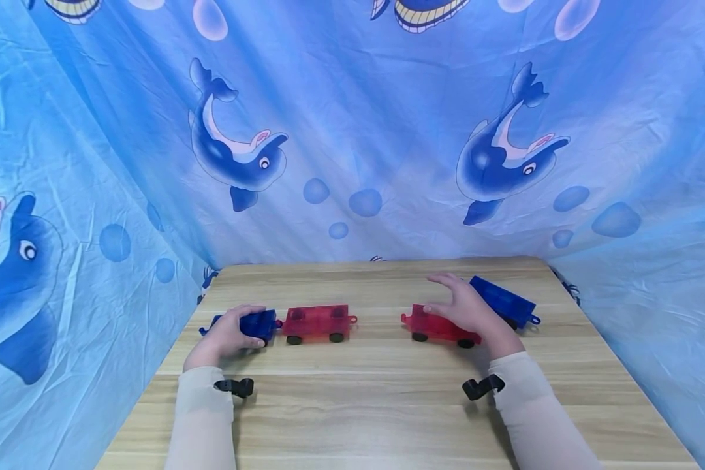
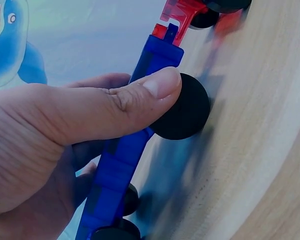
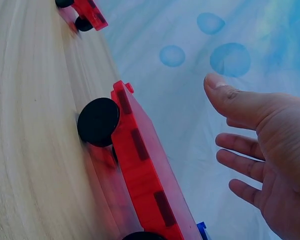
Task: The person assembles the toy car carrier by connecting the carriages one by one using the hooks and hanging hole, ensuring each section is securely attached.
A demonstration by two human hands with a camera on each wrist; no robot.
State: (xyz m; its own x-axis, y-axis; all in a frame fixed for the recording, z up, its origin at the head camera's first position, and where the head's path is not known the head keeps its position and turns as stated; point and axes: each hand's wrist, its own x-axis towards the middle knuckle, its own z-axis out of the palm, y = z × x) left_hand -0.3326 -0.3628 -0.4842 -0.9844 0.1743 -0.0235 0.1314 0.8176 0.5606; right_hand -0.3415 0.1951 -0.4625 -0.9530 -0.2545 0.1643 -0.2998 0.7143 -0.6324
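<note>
On the left of the table a blue toy train car (image 1: 258, 324) is hooked to a red car (image 1: 316, 323) at its right end. My left hand (image 1: 233, 333) grips that blue car from both sides; in the left wrist view the thumb (image 2: 165, 82) lies along its side by a black wheel (image 2: 182, 107). A second red car (image 1: 440, 326) stands on the right, apart from the first. Over it hovers my right hand (image 1: 467, 307), its fingers spread; the right wrist view has the hand (image 3: 275, 140) apart from the red car (image 3: 145, 165), holding nothing.
Behind the right hand another blue car (image 1: 502, 300) stands at a slant, its ring end to the right. Blue dolphin-printed cloth (image 1: 352, 130) hangs behind and beside the wooden table (image 1: 352, 405). Each wrist wears a black strap mount (image 1: 235, 387).
</note>
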